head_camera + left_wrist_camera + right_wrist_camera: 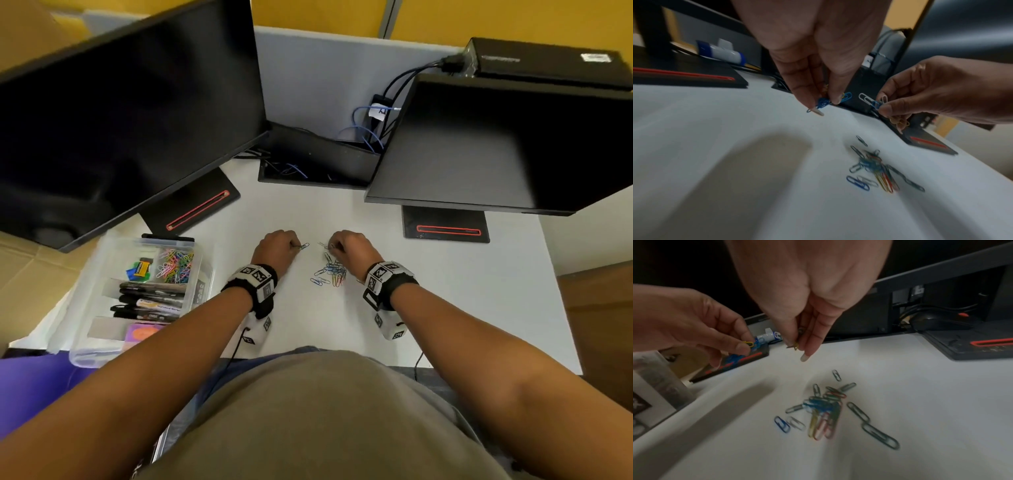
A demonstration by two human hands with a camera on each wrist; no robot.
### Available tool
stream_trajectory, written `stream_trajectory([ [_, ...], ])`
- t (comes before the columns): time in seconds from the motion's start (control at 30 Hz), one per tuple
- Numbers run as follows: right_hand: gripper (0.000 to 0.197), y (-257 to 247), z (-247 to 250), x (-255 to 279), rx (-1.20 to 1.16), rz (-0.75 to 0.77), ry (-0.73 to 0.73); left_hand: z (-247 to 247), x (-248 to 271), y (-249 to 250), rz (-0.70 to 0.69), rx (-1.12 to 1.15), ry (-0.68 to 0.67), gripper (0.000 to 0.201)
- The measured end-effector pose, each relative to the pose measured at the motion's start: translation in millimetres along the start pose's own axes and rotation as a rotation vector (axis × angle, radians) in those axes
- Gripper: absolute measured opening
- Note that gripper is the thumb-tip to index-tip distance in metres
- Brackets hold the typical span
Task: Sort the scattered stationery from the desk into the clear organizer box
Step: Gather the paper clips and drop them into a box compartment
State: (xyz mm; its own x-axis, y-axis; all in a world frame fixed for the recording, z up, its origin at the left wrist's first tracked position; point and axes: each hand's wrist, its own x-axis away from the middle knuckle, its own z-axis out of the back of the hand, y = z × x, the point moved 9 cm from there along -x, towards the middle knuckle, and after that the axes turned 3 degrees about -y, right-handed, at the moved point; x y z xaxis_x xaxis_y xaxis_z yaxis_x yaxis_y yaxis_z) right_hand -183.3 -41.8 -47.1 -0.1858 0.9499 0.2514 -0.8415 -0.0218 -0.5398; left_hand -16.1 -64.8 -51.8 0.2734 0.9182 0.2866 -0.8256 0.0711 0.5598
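A loose pile of coloured paper clips [330, 272] lies on the white desk [445, 291] between my wrists. My left hand [296, 245] hovers just above the desk beyond the pile and pinches a few blue clips [845, 97] between thumb and fingers. Beside it, my right hand [334, 246] pinches several clips [865, 98], white and blue, with more bunched under its curled fingers. The clear organizer box [85, 356] stands at the desk's left edge. Its compartments hold coloured clips [176, 265], black markers [150, 298] and sticky notes.
Two black monitors [130, 113] [496, 147] overhang the back of the desk, their stands [198, 209] [445, 228] just beyond my hands. A cable tray [315, 161] sits between them. A black mouse [937, 322] and a white-and-blue tube [721, 52] lie under the screens.
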Motion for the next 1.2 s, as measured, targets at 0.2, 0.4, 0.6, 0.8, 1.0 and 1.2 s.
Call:
stream_trajectory([
  [0.2,0.009,-57.9,0.6,-21.2,-0.05,0.082,0.021,54.6,25.1,-34.3,0.08,0.078,0.157,0.009],
  [0.4,0.006,-134.0,-14.1,-37.7,-0.116,0.208,-0.016,107.7,57.9,-74.7,0.147,0.104,0.304,0.011],
  [0.6,0.005,-196.6,-35.3,-48.5,-0.178,0.31,-0.045,142.3,93.1,-120.7,0.281,0.188,0.416,0.009],
  [0.8,0.008,-229.1,-48.7,-54.8,-0.211,0.329,-0.057,156.5,116.0,-148.8,0.402,0.125,0.451,0.008],
  [1.0,0.007,-237.7,-60.5,-60.1,-0.19,0.304,-0.069,142.8,100.8,-155.9,0.431,0.075,0.298,0.014],
  [1.2,0.007,-240.7,-65.7,-63.6,-0.157,0.247,-0.063,137.2,88.1,-157.6,0.352,0.082,0.205,0.012],
])
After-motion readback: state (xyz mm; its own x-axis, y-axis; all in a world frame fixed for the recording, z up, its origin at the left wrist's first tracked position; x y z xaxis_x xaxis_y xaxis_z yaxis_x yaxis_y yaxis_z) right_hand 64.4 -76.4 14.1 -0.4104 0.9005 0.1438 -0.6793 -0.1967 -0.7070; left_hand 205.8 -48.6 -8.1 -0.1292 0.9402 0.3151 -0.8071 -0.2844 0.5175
